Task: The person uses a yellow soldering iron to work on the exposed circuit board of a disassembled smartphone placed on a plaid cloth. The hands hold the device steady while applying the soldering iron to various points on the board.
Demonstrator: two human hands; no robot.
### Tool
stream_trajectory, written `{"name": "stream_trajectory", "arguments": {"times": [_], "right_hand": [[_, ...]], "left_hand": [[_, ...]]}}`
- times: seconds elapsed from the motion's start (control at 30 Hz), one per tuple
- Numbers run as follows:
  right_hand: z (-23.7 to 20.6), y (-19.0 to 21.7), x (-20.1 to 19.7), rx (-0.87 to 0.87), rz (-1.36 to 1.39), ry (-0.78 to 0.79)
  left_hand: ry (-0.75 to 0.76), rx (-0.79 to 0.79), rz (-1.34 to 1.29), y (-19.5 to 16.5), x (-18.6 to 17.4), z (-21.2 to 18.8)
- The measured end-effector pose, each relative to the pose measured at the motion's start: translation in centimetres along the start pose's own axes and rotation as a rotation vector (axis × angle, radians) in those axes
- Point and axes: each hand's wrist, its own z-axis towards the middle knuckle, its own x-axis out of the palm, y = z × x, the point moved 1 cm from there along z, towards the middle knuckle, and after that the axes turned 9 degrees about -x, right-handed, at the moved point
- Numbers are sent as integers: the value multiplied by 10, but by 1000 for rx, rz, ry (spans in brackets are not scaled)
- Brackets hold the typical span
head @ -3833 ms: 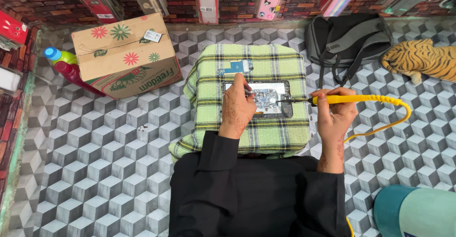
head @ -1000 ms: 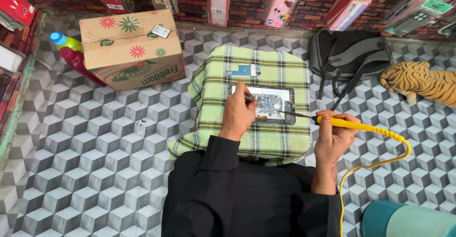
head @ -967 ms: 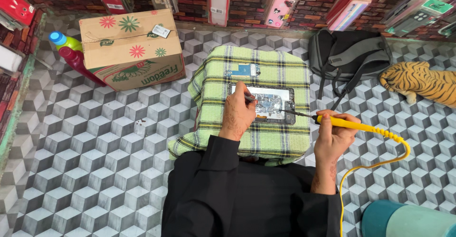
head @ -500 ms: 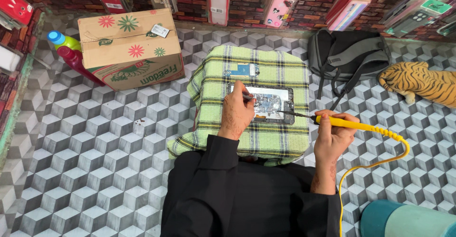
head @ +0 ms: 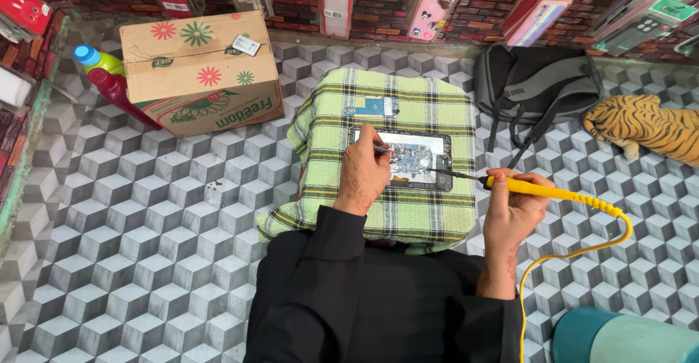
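Observation:
An opened phone (head: 408,158) with its insides showing lies on a green plaid cloth (head: 386,203) that covers a low stand. My left hand (head: 362,175) rests on the phone's left end and pinches thin metal tweezers (head: 381,147) over it. To the right, my right hand (head: 512,208) grips a yellow soldering iron (head: 553,191), whose dark tip touches the phone's right end. A small blue part (head: 373,106) lies on the cloth beyond the phone. The iron's yellow cord (head: 575,254) loops down to the right.
A cardboard box (head: 200,72) with flower prints stands at the back left, with coloured bottles (head: 102,79) beside it. A black backpack (head: 539,86) and a toy tiger (head: 644,126) lie at the right. A teal round object (head: 626,337) sits at the bottom right. Packaged phone cases (head: 429,6) hang along the brick wall.
Several seconds ago my right hand held the iron away from the phone. It has since brought the tip down to the phone's right end. Over the last second hardly anything moved.

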Motion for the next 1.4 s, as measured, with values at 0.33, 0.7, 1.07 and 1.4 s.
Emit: {"name": "stream_trajectory", "arguments": {"times": [0.33,0.7,1.07,1.4], "right_hand": [[0,2,0,37,27,0],[1,4,-1,35,40,29],[1,4,2,13,29,33],[0,2,1,-1,-31,22]], "left_hand": [[4,-16,-6,-5,-2,-2],[0,-40,-29,-3,-3,-1],[9,-54,-19,-5,-4,0],[8,-56,-27,-4,-4,0]]}}
